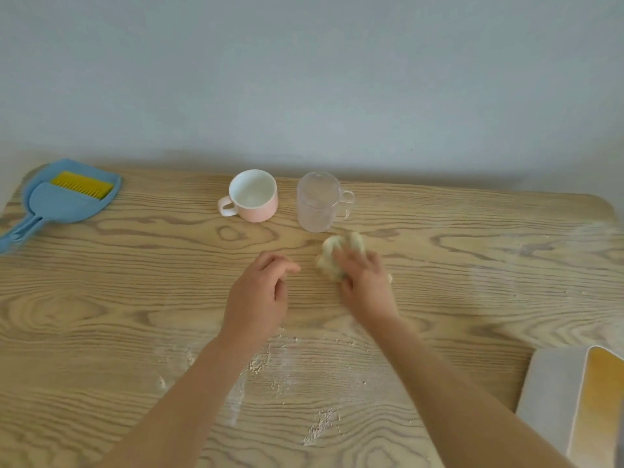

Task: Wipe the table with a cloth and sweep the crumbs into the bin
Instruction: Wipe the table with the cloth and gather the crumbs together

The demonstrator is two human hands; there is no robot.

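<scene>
A crumpled pale yellow cloth [334, 255] lies on the wooden table [118, 298] just in front of the glass cup. My right hand [366, 282] rests on it, fingers curled over its near right side, blurred by motion. My left hand [260, 295] hovers a little to the left of the cloth, fingers loosely bent, holding nothing. Pale crumbs and floury streaks [256, 366] are scattered on the table near my forearms, with another patch of crumbs [320, 427] closer to me. A white bin with a yellow inside [574, 400] stands at the table's right front edge.
A blue dustpan with a blue brush and yellow comb [64, 201] lies at the far left. A pink mug [253, 195] and a clear glass cup [319, 202] stand near the back middle. A wall runs behind the table.
</scene>
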